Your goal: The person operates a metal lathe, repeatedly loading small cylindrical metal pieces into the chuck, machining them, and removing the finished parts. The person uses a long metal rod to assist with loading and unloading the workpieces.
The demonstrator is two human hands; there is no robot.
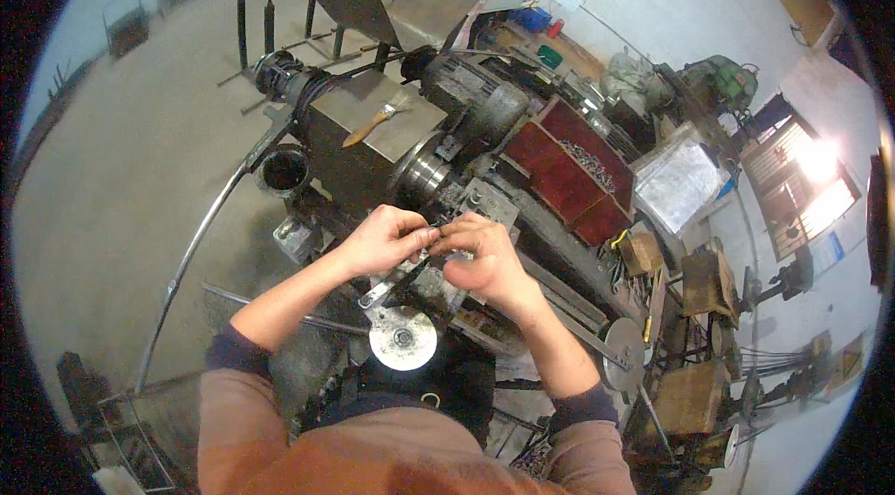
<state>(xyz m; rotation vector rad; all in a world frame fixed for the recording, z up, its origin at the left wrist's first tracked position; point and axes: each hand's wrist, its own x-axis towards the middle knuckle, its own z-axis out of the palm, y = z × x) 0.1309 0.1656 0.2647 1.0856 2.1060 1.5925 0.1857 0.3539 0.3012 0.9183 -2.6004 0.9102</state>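
Note:
Over the lathe's carriage, my left hand (390, 239) and my right hand (485, 257) meet at the fingertips. The left thumb and fingers are pinched together, and the right fingers curl in against them. Whatever lies between them is small, dark and mostly hidden. Just beyond the hands is the lathe's shiny round chuck (424, 172). A metal lever (380, 292) sticks out below my left hand. Nearer my body, a pale round handwheel (403, 338) is fixed to the machine.
A wooden-handled brush (371, 124) lies on the sheet-metal cover. Right of the chuck, a dark red tray (550, 187) holds many small metal parts. Tools (640, 292) sit by a wooden block (641, 254). A long curved metal bar (200, 239) runs along the left.

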